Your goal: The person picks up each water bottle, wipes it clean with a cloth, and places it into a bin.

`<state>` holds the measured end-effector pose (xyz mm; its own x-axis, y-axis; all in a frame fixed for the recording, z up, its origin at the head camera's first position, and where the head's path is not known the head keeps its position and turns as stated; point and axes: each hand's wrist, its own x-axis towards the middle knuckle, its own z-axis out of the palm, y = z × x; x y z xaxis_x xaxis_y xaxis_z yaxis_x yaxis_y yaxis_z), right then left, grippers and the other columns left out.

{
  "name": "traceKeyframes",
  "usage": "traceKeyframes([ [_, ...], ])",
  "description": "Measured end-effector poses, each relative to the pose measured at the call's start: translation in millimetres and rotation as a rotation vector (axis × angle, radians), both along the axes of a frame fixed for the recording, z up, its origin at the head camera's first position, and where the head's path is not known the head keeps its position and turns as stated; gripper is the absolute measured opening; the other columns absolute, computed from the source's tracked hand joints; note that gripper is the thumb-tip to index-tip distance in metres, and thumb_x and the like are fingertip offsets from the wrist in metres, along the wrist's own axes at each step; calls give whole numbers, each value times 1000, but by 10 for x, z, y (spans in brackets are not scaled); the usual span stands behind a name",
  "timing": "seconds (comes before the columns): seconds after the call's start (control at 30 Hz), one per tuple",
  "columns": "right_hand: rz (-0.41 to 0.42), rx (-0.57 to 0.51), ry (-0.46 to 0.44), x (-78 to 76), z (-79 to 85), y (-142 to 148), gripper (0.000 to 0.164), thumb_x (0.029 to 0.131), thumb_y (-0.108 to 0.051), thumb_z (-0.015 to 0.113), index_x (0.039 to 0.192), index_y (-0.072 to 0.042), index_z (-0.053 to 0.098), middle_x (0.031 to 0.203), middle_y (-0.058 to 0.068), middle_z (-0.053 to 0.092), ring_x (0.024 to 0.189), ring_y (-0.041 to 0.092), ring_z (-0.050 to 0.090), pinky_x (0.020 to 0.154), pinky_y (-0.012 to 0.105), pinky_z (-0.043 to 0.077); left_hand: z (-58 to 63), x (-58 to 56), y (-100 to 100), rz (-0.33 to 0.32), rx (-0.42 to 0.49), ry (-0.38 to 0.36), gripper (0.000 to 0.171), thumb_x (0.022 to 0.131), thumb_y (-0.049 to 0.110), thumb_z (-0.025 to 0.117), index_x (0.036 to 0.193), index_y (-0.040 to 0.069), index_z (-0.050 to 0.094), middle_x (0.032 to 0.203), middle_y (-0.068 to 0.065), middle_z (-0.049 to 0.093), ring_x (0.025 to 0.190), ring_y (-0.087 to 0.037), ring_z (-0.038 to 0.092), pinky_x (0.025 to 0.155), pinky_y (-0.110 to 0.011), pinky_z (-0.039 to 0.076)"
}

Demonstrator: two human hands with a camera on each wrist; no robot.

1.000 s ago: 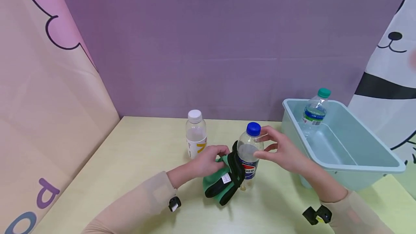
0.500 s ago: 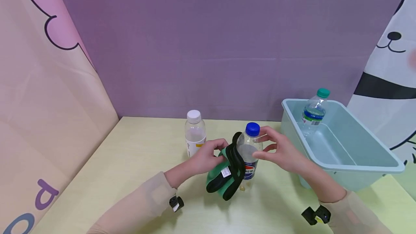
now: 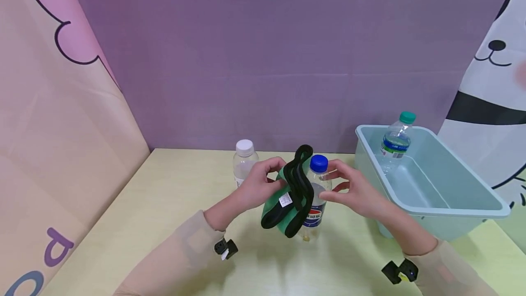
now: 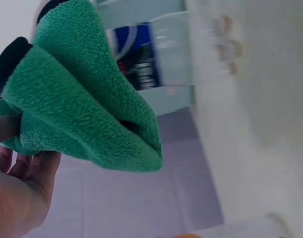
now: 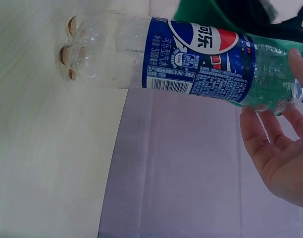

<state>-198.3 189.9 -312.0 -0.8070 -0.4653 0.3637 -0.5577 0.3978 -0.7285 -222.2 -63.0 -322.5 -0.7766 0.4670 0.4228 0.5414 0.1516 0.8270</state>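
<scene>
Carefully, a person drew two hands together over a pale tabletop (image 3: pixel 189 172), a folded green cloth with black edging (image 3: pixel 297 191) and a blue-capped bottle (image 3: pixel 314 216) between them. The left hand (image 3: pixel 263 184) pinched the cloth by its far left side, thumb against fingers, which let the layered folds hang clear of the table at the bottle's left; whether cloth and plastic touched could not be told. The right hand (image 3: pixel 349 186) grasped the bottle by its shoulder from the right, thumb on the near side and fingers on the far, a hold that probably steadied it and left the blue label (image 5: pixel 198 59) uncovered by fingers. The bottle stood about upright, its base seemingly on the tabletop. Farther off to the left, a white-capped bottle (image 3: pixel 244 164) stood partly hidden behind the left hand, apparently parked out of the way of the work. To the right, just beyond the right hand, sat a pale blue tub (image 3: pixel 435 182), perhaps put there for easy reach. In its far left part a green-capped bottle (image 3: pixel 397 138) leaned at a tilt, likely propped by the tub's wall. A purple backdrop (image 3: pixel 255 58) closed off the far side.
</scene>
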Motion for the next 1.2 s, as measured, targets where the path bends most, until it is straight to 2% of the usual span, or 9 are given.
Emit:
traceKeyframes([
  [0.17,12,-5,10,-25,-6,-13,52,81,-4,77,126,0,51,115,15,59,105,35,59,76,33,54,193,11,33,-6,22,32,9,89,-5,61,97,0,61,94,-10,63,89,-23,56,73,-31,55],
  [0.33,23,-10,5,-23,6,-29,52,82,-4,76,127,0,51,116,16,59,105,35,59,77,33,54,218,10,28,3,4,12,9,90,-4,61,97,1,61,92,-10,62,90,-23,55,74,-30,55],
  [0.5,10,3,-6,0,35,-26,52,83,-5,75,127,1,50,118,18,58,107,35,59,78,34,53,78,19,-17,12,-27,-24,9,89,-5,61,95,2,60,91,-9,61,89,-22,54,72,-29,55],
  [0.7,-1,5,-14,6,32,-20,52,83,-6,76,127,1,51,118,16,58,107,35,59,78,34,53,-199,12,-37,-54,-38,-14,11,86,-9,61,90,1,60,84,-8,63,84,-17,55,70,-29,54],
  [0.9,1,-2,-12,10,13,-16,51,82,-7,77,126,1,51,118,17,59,107,34,59,77,33,54,-432,-7,-33,-61,-186,33,16,83,-10,64,84,6,62,76,4,60,78,-10,53,79,-28,45],
  [1.03,-2,-2,-10,12,19,-20,52,82,-6,77,127,1,51,119,17,58,107,35,59,77,33,54,-496,-16,-44,-52,-260,31,17,82,-8,64,84,8,62,76,8,57,77,-9,52,78,-27,44],
  [1.2,-13,11,1,19,21,-22,53,82,-8,77,128,1,51,119,16,59,107,34,60,77,33,54,-506,5,-81,-63,-239,38,17,83,-8,64,86,9,61,79,6,58,80,-10,53,80,-31,46],
])
